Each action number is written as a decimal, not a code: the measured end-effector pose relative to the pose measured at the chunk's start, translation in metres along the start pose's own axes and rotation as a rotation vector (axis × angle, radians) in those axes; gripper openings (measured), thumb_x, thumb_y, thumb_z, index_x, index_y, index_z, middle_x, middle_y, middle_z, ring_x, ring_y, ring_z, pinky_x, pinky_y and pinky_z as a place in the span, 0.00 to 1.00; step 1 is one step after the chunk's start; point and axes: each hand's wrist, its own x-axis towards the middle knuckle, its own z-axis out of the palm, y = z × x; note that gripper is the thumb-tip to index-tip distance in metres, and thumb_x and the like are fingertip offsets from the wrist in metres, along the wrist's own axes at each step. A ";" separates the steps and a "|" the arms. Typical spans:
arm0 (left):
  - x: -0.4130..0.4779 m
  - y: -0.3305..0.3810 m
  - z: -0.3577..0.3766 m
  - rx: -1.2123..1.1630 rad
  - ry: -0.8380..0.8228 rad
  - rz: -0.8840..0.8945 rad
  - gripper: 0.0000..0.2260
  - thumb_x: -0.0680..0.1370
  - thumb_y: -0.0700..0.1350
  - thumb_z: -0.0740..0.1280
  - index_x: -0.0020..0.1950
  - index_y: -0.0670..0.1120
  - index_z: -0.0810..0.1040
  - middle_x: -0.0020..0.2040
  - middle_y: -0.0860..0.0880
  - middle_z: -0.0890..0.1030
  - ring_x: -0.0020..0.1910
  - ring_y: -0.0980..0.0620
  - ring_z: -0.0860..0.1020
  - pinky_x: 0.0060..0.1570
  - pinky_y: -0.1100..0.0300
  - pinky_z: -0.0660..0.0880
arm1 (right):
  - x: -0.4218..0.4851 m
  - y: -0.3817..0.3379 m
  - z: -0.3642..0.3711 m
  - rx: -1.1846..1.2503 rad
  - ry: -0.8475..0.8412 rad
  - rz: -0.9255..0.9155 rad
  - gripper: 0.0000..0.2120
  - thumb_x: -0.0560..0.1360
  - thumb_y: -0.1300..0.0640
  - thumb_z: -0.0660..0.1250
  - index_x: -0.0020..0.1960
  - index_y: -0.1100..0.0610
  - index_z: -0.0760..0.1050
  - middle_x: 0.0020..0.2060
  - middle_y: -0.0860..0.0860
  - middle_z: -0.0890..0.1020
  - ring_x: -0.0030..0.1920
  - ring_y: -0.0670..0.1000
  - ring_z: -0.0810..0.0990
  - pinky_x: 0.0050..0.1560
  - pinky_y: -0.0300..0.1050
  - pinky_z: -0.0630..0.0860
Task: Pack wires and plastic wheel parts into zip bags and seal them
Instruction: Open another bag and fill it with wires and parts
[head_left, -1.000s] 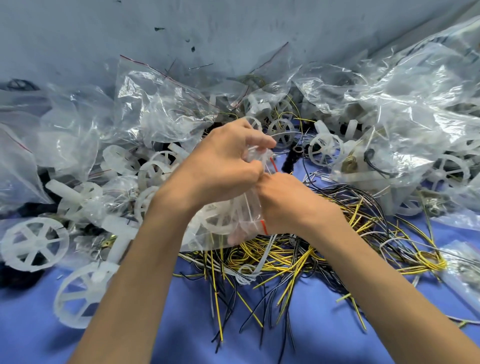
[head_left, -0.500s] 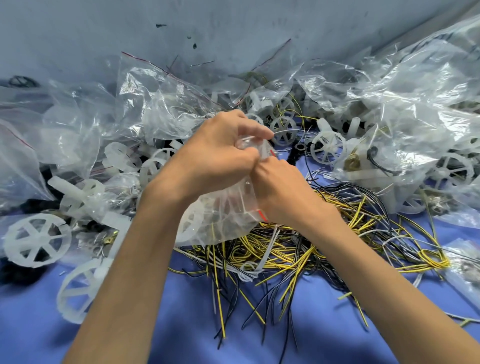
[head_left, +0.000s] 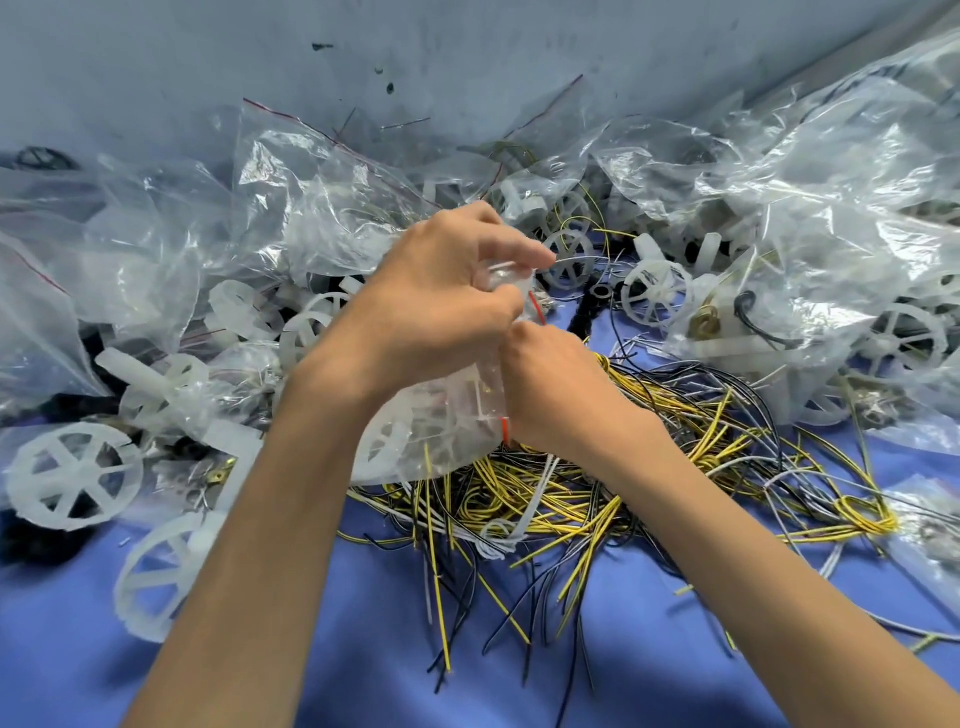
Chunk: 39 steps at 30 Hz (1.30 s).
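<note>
A clear zip bag (head_left: 441, 431) with a red seal line hangs between my hands above the wire pile, with white plastic wheel parts showing through it. My left hand (head_left: 441, 306) is closed on the bag's upper end. My right hand (head_left: 550, 384) grips the bag's right edge along the red strip; its fingers are hidden behind the bag. Under the hands lies a tangle of yellow, black and white wires (head_left: 597, 483) on the blue table.
Loose white spoked wheels (head_left: 72, 475) lie at the left, and another white wheel (head_left: 657, 291) sits behind the hands. Heaps of clear bags (head_left: 810, 218) with parts fill the back and right. A grey wall stands behind. Blue table surface (head_left: 363, 649) shows in front.
Both hands have shifted slightly up and away with the bag, and the left hand's pinch on its top has tightened. The piles around have not moved.
</note>
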 end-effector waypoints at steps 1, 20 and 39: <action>0.000 0.002 0.000 -0.010 0.000 0.012 0.17 0.70 0.38 0.62 0.53 0.51 0.82 0.45 0.56 0.75 0.40 0.65 0.73 0.38 0.75 0.64 | 0.000 0.000 -0.003 0.019 0.031 0.006 0.08 0.72 0.66 0.60 0.49 0.64 0.75 0.42 0.60 0.77 0.41 0.62 0.77 0.37 0.50 0.68; -0.003 0.011 0.010 0.061 -0.045 0.041 0.17 0.73 0.33 0.62 0.55 0.49 0.83 0.46 0.53 0.75 0.44 0.58 0.72 0.41 0.73 0.65 | -0.016 -0.004 0.004 0.295 -0.048 -0.194 0.15 0.75 0.58 0.66 0.57 0.67 0.75 0.51 0.63 0.80 0.51 0.62 0.76 0.50 0.49 0.68; 0.007 -0.029 -0.007 0.081 0.052 -0.120 0.19 0.72 0.34 0.62 0.55 0.53 0.81 0.47 0.52 0.76 0.28 0.68 0.70 0.33 0.71 0.64 | 0.008 0.015 0.004 0.282 -0.009 -0.270 0.09 0.76 0.60 0.64 0.49 0.63 0.81 0.42 0.56 0.82 0.39 0.52 0.76 0.45 0.45 0.72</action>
